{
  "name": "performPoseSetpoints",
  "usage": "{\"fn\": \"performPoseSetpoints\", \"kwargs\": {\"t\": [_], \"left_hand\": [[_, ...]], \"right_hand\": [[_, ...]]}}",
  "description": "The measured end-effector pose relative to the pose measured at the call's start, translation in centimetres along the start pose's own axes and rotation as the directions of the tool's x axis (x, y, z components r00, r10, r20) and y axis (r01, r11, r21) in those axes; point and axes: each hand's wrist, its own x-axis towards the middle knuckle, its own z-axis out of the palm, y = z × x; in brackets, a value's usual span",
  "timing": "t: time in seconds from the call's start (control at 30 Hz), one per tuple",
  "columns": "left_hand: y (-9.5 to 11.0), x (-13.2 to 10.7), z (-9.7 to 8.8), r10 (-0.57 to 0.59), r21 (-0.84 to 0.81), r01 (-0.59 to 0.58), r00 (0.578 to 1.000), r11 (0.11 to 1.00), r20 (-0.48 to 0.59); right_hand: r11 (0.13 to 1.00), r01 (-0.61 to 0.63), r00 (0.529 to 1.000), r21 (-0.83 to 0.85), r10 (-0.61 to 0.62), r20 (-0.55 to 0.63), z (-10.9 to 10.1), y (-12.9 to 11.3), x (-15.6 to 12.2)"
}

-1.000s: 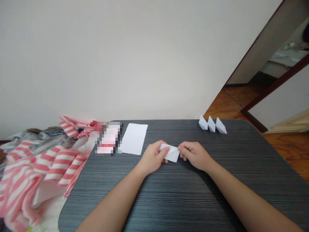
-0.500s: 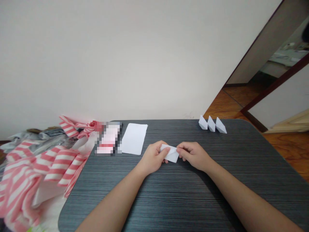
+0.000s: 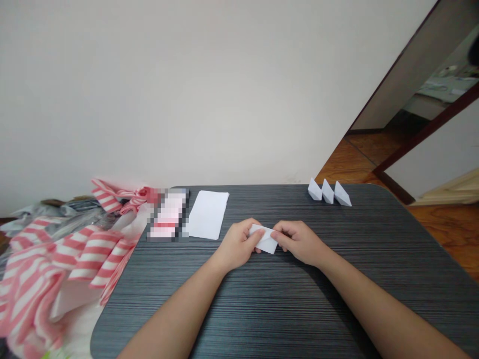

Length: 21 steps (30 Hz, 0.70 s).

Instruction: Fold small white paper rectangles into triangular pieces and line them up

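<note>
right hand (image 3: pixel 299 243) has crept inward toward left hand (image 3: pixel 236 245); both pinch the folded paper (image 3: pixel 266 240) between fingers and thumbs, over the middle of the tabletop (image 3: pixel 262 309), nearer its far edge.

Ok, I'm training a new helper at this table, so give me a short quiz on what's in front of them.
1. True or false: the folded white paper is held by both the left hand and the right hand.
2. How many folded paper boats stand at the far edge of the dark table?
3. Fill in the blank: the striped fabric beside the table is pink and ____.

Key: 1 true; 2 three; 3 white.
</note>
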Motion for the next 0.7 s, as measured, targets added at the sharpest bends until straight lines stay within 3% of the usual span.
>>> {"fn": "performPoseSetpoints", "kwargs": {"t": [0.5,0.7], "left_hand": [[0.15,0.12,0.13,0.000,-0.008,0.000,1.000,1.000,0.011],[0.21,0.03,0.14,0.004,0.016,-0.004,1.000,1.000,-0.031]], "right_hand": [[0.998,0.017,0.999,-0.062,-0.019,-0.031,-0.04,-0.20,-0.02],[0.998,0.025,0.999,-0.064,-0.026,-0.025,0.02,-0.71,0.02]]}}
